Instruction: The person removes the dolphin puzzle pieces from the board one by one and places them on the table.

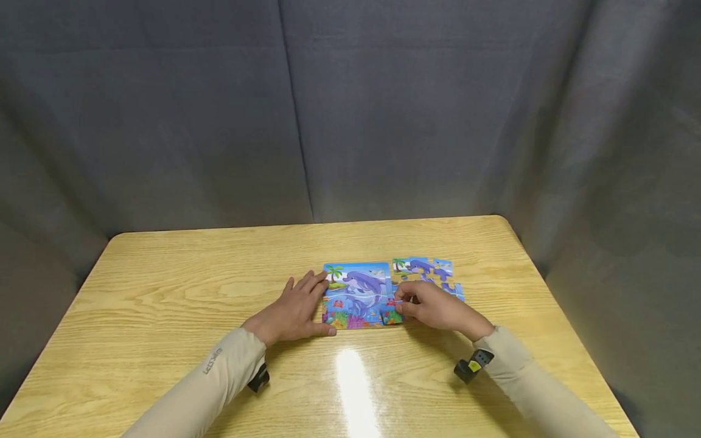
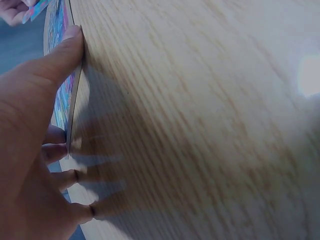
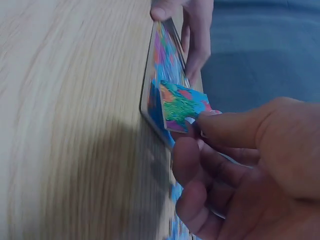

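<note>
A dolphin jigsaw puzzle (image 1: 358, 291) lies in its flat tray on the table, with a palm tree and coral in the picture. My left hand (image 1: 296, 309) spreads its fingers at the tray's left side; thumb and fingertips touch the edge in the left wrist view. Between thumb and fingers, my right hand (image 1: 438, 306) pinches a puzzle piece (image 3: 182, 106) with green coral on it. That piece is tilted over the tray's lower right corner, where a dark blue patch shows beneath it. The fingers partly cover the piece.
Right of the tray lie several loose puzzle pieces (image 1: 418, 266), partly hidden behind my right hand. The wooden table (image 1: 181, 286) has rounded far corners and a bright glare spot near the front. Grey curtains (image 1: 219, 121) hang behind and at both sides.
</note>
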`<state>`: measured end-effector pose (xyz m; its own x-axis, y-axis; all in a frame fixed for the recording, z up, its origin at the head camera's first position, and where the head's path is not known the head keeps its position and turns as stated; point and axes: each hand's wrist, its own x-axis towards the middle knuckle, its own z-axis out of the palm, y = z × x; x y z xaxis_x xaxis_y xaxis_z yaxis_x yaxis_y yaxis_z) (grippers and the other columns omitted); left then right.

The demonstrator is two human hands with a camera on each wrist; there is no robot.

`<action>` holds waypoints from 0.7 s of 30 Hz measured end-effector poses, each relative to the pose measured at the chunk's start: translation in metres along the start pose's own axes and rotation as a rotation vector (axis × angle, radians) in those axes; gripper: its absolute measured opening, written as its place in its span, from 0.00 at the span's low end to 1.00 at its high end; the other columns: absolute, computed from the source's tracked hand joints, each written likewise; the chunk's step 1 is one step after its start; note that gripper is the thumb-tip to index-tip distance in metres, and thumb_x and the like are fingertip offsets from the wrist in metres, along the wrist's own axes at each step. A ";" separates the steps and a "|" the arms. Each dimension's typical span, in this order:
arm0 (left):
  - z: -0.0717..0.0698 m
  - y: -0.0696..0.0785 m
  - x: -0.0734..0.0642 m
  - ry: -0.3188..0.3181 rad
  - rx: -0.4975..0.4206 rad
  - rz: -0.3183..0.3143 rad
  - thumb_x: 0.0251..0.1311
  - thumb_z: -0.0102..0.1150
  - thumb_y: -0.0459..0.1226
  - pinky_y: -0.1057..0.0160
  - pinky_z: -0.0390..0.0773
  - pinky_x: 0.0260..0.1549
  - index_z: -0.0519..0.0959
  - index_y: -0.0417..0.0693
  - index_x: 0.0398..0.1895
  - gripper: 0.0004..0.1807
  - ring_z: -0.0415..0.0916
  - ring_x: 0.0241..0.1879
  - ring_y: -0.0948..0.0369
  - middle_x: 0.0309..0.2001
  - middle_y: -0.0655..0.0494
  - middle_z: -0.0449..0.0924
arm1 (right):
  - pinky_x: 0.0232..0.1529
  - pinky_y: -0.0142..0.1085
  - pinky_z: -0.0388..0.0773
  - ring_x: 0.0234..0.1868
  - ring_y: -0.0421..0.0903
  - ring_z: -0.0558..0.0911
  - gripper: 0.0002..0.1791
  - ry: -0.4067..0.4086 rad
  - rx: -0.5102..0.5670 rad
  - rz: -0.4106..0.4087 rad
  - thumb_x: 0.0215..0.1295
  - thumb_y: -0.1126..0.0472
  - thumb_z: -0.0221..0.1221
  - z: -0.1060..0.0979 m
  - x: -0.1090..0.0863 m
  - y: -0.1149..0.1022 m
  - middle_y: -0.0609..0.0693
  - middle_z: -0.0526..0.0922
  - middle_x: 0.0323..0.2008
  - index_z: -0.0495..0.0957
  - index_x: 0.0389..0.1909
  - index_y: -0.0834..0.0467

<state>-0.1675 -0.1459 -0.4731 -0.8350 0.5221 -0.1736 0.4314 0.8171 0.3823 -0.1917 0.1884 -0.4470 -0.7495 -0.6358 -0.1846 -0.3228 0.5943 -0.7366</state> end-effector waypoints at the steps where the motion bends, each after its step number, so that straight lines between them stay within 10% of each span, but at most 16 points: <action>1: 0.000 0.000 0.000 0.000 -0.002 -0.002 0.66 0.65 0.65 0.25 0.46 0.80 0.55 0.38 0.85 0.58 0.42 0.87 0.39 0.88 0.43 0.47 | 0.28 0.32 0.67 0.25 0.39 0.69 0.07 0.002 -0.013 0.006 0.82 0.61 0.57 -0.002 -0.003 0.002 0.49 0.78 0.29 0.81 0.41 0.57; 21: 0.001 0.002 0.001 0.005 -0.008 0.004 0.67 0.66 0.64 0.24 0.47 0.79 0.56 0.36 0.84 0.57 0.43 0.87 0.38 0.87 0.41 0.47 | 0.35 0.32 0.72 0.31 0.39 0.75 0.04 0.075 -0.173 0.078 0.74 0.64 0.64 -0.003 -0.016 0.017 0.45 0.84 0.31 0.82 0.37 0.56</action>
<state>-0.1671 -0.1440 -0.4731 -0.8351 0.5242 -0.1671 0.4323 0.8130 0.3901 -0.1874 0.2105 -0.4546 -0.8150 -0.5498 -0.1830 -0.3516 0.7204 -0.5979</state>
